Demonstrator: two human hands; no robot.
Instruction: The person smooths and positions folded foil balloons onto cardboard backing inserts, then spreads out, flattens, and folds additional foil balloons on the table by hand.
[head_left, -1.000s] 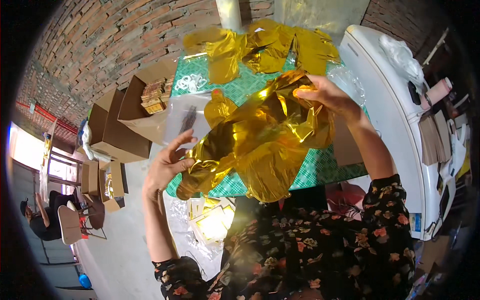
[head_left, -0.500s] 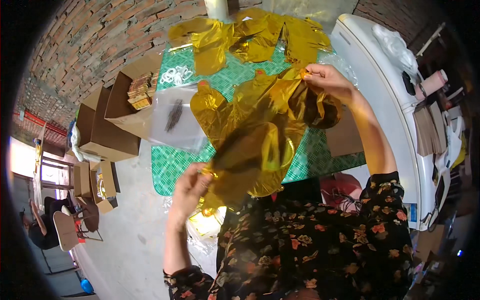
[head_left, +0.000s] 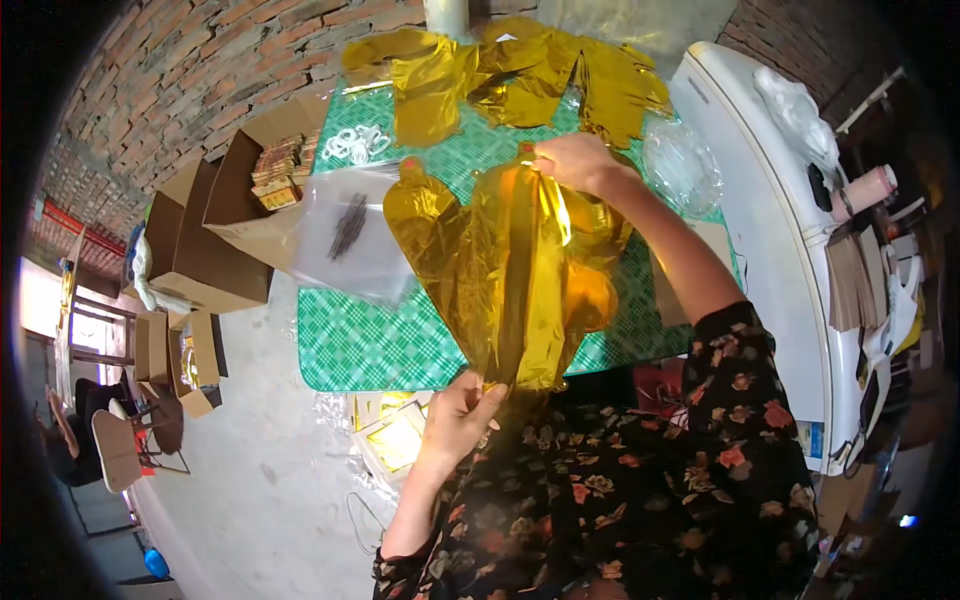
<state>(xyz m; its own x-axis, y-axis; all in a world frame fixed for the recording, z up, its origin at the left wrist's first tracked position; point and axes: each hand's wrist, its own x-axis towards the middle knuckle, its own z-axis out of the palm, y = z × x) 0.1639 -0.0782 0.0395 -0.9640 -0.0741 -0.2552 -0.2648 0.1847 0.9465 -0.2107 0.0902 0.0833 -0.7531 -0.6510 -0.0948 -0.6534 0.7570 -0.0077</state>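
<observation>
My left hand (head_left: 460,422) pinches the lower end of a flat gold foil balloon (head_left: 515,270) at the table's near edge. My right hand (head_left: 583,163) grips its upper end, so the shiny sheet is stretched between both hands. Beneath and beside it, another gold foil balloon (head_left: 425,215) lies on the green checked tablecloth (head_left: 365,345). Further gold foil balloons (head_left: 520,75) are spread along the far edge of the table. To the left rests a stack of clear plastic bags (head_left: 345,270) with thin dark strips on top.
White rings (head_left: 355,144) lie at the table's far left, and a clear round plastic packet (head_left: 682,165) at its right. Cardboard boxes (head_left: 215,240) stand left of the table. A white fridge (head_left: 765,230) borders the right side. Further left, a person sits beside a chair (head_left: 117,450).
My right hand has moved left and my left hand right and down. The balloon between them has turned from slanting to nearly upright and is pulled straighter.
</observation>
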